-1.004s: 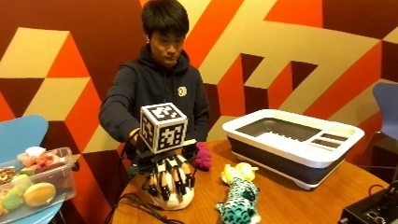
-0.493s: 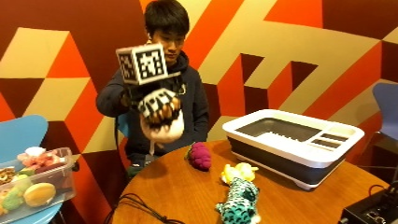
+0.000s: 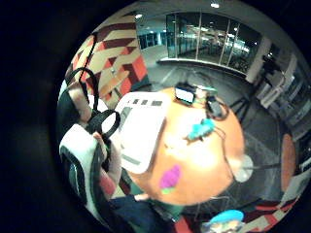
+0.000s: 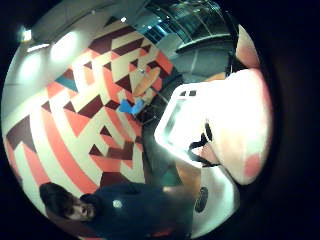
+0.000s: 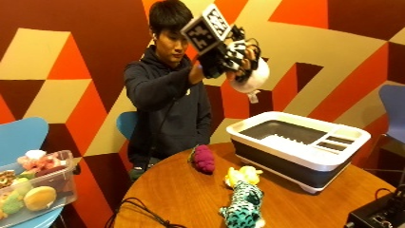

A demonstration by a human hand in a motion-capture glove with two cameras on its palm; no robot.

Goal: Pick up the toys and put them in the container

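The gloved right hand (image 5: 231, 54) is clenched round a white toy (image 5: 252, 76), apparently plush, raised high above the container (image 5: 297, 145) at the worktop's (image 5: 183, 190) far edge; released from there, it may bounce out.

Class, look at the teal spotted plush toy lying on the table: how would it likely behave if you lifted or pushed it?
The teal spotted plush toy looks soft and stuffed, so it would probably sag rather than stay stiff. It likely weighs little for its size. Lying long and flat on the table, it seems unlikely to roll.
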